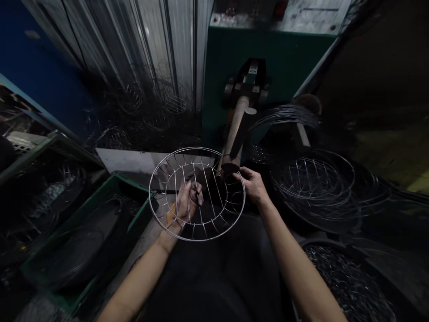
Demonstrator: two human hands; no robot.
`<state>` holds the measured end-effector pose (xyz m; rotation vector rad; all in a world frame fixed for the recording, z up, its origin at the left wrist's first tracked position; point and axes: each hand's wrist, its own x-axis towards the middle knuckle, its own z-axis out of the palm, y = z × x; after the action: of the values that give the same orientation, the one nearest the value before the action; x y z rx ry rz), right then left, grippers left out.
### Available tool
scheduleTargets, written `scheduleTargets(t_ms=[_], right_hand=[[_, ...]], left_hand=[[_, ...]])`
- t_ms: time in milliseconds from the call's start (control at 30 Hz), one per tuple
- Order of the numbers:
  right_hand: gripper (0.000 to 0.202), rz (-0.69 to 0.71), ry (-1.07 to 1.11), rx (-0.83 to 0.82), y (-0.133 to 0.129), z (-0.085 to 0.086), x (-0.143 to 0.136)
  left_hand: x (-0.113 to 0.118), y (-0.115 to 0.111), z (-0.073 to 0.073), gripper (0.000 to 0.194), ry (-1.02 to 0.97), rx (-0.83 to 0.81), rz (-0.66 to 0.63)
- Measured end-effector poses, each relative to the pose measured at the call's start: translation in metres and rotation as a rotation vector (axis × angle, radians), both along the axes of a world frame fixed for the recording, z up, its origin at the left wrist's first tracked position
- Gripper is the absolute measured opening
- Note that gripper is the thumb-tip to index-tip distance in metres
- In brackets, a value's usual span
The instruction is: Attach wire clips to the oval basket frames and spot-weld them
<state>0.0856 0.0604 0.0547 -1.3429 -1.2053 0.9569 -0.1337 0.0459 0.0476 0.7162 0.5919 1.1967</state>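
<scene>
Wire rack [197,193], bars [208,190] in place.
Right hand [252,184] pinches its rim [149,193]; left hand [188,199] curls behind (its hold, and what's left, unclear).

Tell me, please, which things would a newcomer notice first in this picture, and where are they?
Probably the bright round wire rack in the centre, with the right hand at its right edge and the left hand seen through its wires. Just beyond it, a thick metal cylinder juts out from a dark green machine. At lower right lies a heap of small shiny pieces.
</scene>
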Motion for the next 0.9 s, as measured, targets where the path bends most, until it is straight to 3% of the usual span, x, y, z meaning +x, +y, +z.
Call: scheduleTargets(t_ms=[167,333,467,733,900], right_hand=[[0.032,-0.029,0.024,-0.024,-0.019,0.002,0.0],[0.033,-0.013,-0.039,-0.021,-0.035,-0.007,0.0],[0.027,-0.047,-0.033,-0.004,-0.024,-0.007,-0.007],[0.029,-0.045,-0.011,-0.009,-0.009,-0.004,-0.011],[0.028,-0.05,0.041,-0.037,-0.006,-0.002,-0.017]], left_hand=[[-0.001,0.0,-0.002,0.024,-0.026,-0.09,-0.008],[0.005,-0.002,0.01,0.031,-0.029,-0.162,-0.006],[0.009,-0.004,0.016,0.032,0.018,-0.129,0.06],[0.01,-0.002,0.007,0.034,0.038,-0.096,0.088],[0.004,-0.001,0.004,0.031,0.006,-0.074,0.029]])
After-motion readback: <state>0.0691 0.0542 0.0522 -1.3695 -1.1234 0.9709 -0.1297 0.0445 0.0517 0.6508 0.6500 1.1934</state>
